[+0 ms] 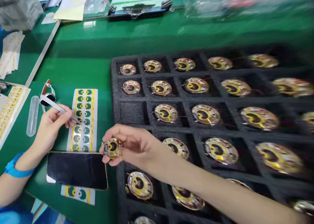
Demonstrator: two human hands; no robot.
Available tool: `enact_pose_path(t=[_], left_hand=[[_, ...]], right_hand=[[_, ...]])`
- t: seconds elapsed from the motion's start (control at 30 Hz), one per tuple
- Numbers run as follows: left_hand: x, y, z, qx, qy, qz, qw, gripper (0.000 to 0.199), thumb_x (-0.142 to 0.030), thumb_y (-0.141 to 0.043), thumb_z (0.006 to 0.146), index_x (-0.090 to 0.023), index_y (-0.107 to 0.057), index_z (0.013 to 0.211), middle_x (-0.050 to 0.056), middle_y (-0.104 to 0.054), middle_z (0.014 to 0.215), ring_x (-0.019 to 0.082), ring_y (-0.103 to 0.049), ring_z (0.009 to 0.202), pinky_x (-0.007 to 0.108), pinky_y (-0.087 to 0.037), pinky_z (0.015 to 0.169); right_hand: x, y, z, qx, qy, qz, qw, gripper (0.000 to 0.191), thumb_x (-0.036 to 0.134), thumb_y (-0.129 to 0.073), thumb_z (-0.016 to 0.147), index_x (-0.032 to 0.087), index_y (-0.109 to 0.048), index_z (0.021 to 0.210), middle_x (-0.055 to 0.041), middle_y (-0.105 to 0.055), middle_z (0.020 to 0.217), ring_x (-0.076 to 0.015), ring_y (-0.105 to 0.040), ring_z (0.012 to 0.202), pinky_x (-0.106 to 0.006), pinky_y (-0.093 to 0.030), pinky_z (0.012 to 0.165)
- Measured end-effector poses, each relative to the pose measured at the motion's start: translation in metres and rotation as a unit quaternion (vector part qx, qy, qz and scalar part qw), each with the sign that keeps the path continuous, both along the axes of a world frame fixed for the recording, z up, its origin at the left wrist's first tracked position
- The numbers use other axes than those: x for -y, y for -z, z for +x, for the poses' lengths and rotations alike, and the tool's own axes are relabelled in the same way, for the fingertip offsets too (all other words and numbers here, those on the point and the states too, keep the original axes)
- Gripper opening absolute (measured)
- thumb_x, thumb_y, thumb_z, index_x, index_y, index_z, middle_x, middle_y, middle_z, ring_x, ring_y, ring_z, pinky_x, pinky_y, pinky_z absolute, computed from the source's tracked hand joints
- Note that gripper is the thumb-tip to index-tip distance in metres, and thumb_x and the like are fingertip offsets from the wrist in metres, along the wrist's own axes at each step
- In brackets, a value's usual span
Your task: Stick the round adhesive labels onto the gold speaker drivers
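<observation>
Tweezers are pinched in my left hand, their tips over a white and yellow sheet of die-cut stickers. Several stickers at the sheet's upper part are gone, with the green mat showing through. My right hand grips a small round gold circuit board between thumb and fingers, in front of the black foam tray's left edge. One tray pocket beside this hand holds no board; similar round boards lie in many other pockets. A dark-screened phone rests across the sticker sheet.
On the left lie a watch, a clear plastic case and more sticker sheets. A black clipboard with papers stands at the back. Clear plastic bags are at the back right. Thin wires trail from some boards.
</observation>
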State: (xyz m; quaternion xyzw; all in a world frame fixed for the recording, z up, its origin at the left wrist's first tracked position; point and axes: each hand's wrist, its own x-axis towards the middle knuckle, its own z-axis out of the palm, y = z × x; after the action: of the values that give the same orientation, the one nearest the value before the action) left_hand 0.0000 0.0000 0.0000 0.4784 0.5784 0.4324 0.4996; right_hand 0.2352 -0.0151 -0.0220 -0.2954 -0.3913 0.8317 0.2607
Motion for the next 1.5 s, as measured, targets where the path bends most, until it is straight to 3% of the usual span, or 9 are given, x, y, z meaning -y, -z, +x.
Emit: enact_pose_path(t=[0.2, 0.37, 0.47, 0.67, 0.93, 1.13, 1.3, 1.4, 1.5], left_hand=[[-0.004, -0.011, -0.015, -0.141, 0.204, -0.001, 0.969, 0.034, -0.035, -0.047, 0.097, -0.018, -0.07, 0.078, 0.006, -0.076, 0.092, 0.022, -0.067, 0.093, 0.033, -0.049, 0.086], [-0.002, -0.017, -0.02, -0.232, 0.459, 0.022, 0.857, 0.034, -0.032, -0.048, 0.098, -0.026, -0.065, 0.126, 0.004, -0.055, 0.145, 0.026, -0.034, 0.146, 0.045, -0.021, 0.121], [0.001, -0.018, -0.018, -0.218, 0.544, 0.0, 0.81, 0.039, -0.032, -0.045, 0.1, -0.027, -0.055, 0.138, 0.004, -0.052, 0.147, 0.023, -0.028, 0.149, 0.045, -0.01, 0.124], [0.013, -0.016, -0.01, -0.244, 0.569, -0.011, 0.786, 0.046, -0.027, -0.042, 0.101, -0.024, -0.043, 0.147, 0.006, -0.046, 0.151, 0.024, -0.017, 0.151, 0.047, -0.009, 0.124], [0.03, -0.022, -0.001, -0.288, 0.561, -0.01, 0.776, 0.048, -0.024, -0.039, 0.1, -0.018, -0.041, 0.148, 0.011, -0.047, 0.15, 0.029, -0.012, 0.151, 0.055, -0.012, 0.122], [0.055, -0.022, 0.0, -0.283, 0.52, -0.032, 0.805, 0.049, -0.027, -0.037, 0.1, -0.015, -0.041, 0.147, 0.012, -0.046, 0.151, 0.028, -0.013, 0.151, 0.051, -0.017, 0.122], [0.044, -0.035, -0.002, -0.215, 0.453, -0.044, 0.864, 0.039, -0.037, -0.039, 0.1, -0.019, -0.064, 0.124, 0.009, -0.05, 0.149, 0.028, -0.034, 0.145, 0.045, -0.025, 0.118], [0.023, -0.036, -0.005, -0.092, 0.326, -0.014, 0.941, 0.043, -0.046, -0.042, 0.098, -0.018, -0.07, 0.082, 0.009, -0.07, 0.12, 0.023, -0.06, 0.112, 0.035, -0.043, 0.098], [0.008, -0.023, -0.005, 0.084, 0.171, -0.041, 0.981, 0.042, -0.05, -0.056, 0.09, -0.016, -0.063, 0.067, 0.004, -0.065, 0.08, 0.012, -0.055, 0.068, 0.022, -0.043, 0.061]], right_hand=[[-0.007, -0.01, 0.005, 0.082, 0.004, 0.103, 0.991, 0.018, 0.02, -0.056, 0.083, 0.022, -0.058, 0.101, -0.0019, -0.069, 0.09, -0.0145, -0.073, 0.08, -0.026, -0.061, 0.069], [-0.036, -0.001, 0.025, 0.365, 0.151, 0.348, 0.85, 0.027, 0.028, -0.042, 0.091, 0.022, -0.057, 0.112, -0.0052, -0.066, 0.087, -0.0206, -0.069, 0.074, -0.039, -0.058, 0.074], [-0.045, 0.006, 0.029, 0.393, 0.121, 0.384, 0.827, 0.028, 0.027, -0.044, 0.09, 0.02, -0.056, 0.114, -0.0057, -0.068, 0.084, -0.024, -0.069, 0.076, -0.043, -0.056, 0.076], [-0.04, 0.01, 0.024, 0.414, 0.07, 0.475, 0.773, 0.029, 0.027, -0.044, 0.093, 0.02, -0.055, 0.118, -0.0125, -0.066, 0.12, -0.0257, -0.062, 0.114, -0.044, -0.05, 0.098], [-0.092, 0.012, 0.033, 0.512, 0.133, 0.518, 0.672, 0.019, 0.029, -0.058, 0.096, 0.017, -0.064, 0.108, -0.0094, -0.062, 0.12, -0.0256, -0.058, 0.113, -0.05, -0.046, 0.098], [-0.124, 0.019, 0.025, 0.474, 0.112, 0.482, 0.729, 0.03, 0.032, -0.061, 0.095, 0.017, -0.061, 0.121, -0.0093, -0.061, 0.125, -0.0241, -0.062, 0.107, -0.046, -0.052, 0.09], [-0.108, 0.002, 0.015, 0.349, 0.08, 0.405, 0.841, 0.018, 0.031, -0.062, 0.094, 0.015, -0.062, 0.103, -0.007, -0.066, 0.11, -0.0217, -0.065, 0.102, -0.043, -0.054, 0.089], [-0.083, -0.012, 0.005, 0.249, 0.024, 0.314, 0.916, 0.023, 0.039, -0.063, 0.089, 0.019, -0.052, 0.087, -0.0037, -0.069, 0.092, -0.0195, -0.071, 0.087, -0.037, -0.059, 0.077], [-0.054, -0.017, -0.006, 0.173, -0.036, 0.211, 0.961, 0.032, 0.046, -0.065, 0.083, 0.021, -0.051, 0.097, -0.0026, -0.07, 0.085, -0.0195, -0.074, 0.077, -0.033, -0.061, 0.067]])
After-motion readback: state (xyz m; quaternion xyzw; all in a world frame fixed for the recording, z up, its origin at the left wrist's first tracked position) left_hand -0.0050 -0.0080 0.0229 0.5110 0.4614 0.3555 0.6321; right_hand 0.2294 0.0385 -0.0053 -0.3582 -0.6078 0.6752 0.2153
